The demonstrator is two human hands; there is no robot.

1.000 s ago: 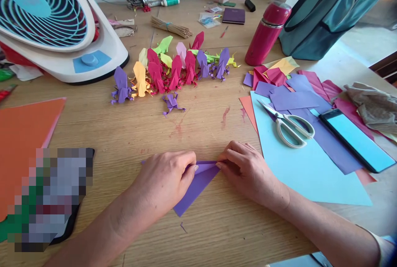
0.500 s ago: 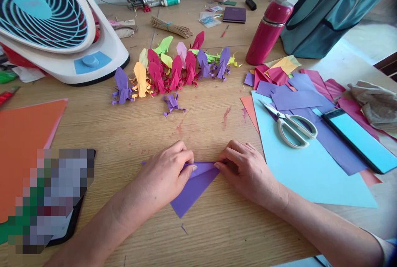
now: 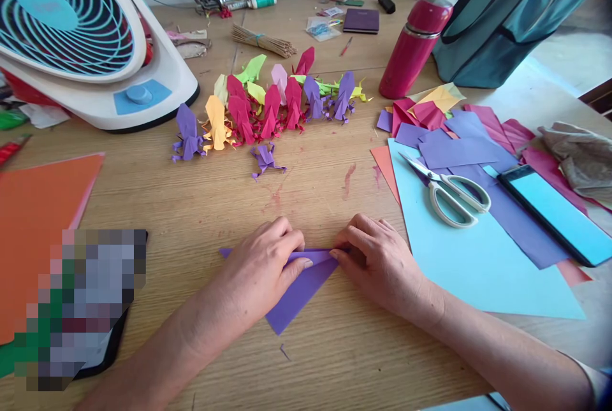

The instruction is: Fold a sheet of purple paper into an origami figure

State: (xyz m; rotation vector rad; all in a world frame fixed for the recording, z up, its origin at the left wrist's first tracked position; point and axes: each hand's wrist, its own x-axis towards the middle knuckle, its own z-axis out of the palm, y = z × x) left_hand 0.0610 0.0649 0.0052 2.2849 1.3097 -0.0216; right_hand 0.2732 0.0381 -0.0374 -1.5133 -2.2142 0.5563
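A folded purple paper triangle lies on the wooden table with its point toward me. A narrow strip along its far edge is folded over. My left hand covers the paper's left part, thumb and fingers pinching that strip near the middle. At the right corner, my right hand pinches the paper between thumb and fingers. Beyond the hands sits a small purple origami figure, in front of a cluster of folded paper figures in red, orange, green, pink and purple.
Scissors rest on light blue paper at the right, beside a phone and purple paper pieces. A red bottle and a teal bag stand behind. A fan, orange paper and a blurred-out device occupy the left.
My left fingers lifted a little and shifted left, then moved back right along the folded strip. My right hand keeps its pinch on the corner, nearly still.
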